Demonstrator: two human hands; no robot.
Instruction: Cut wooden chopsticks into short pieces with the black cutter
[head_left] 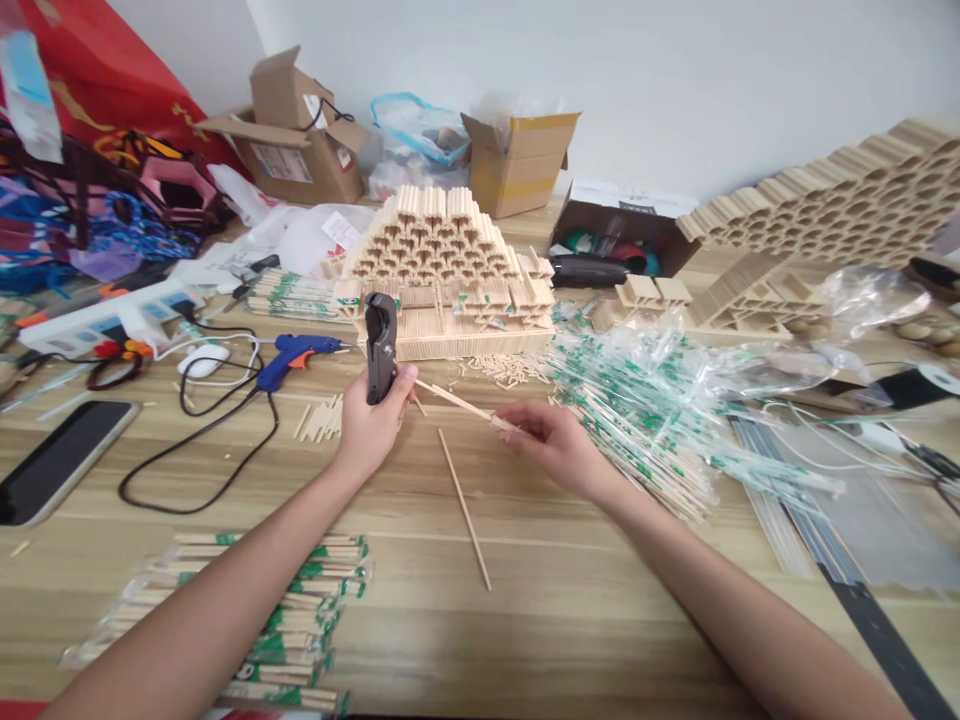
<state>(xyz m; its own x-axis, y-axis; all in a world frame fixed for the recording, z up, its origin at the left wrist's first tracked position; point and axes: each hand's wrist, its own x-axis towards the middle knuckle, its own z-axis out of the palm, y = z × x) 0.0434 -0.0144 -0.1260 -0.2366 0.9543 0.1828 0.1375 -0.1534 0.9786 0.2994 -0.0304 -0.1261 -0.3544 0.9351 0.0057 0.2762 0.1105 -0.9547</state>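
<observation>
My left hand [379, 415] is closed around a black cutter [380, 345], held upright above the wooden table. My right hand [551, 440] pinches one end of a thin wooden chopstick [457, 402], whose other end points at the cutter's base by my left thumb. A second loose chopstick [465, 508] lies on the table between my forearms. Just behind the cutter stands a stepped model built of cut chopstick pieces [450, 270].
A blue glue gun [296, 357] with black cable lies left of the cutter, and a phone [56, 460] farther left. Wrapped chopstick packs [300, 620] sit near my left forearm; a heap of wrappers [645, 420] spreads right. A larger chopstick structure [832, 220] and cardboard boxes [300, 140] line the back.
</observation>
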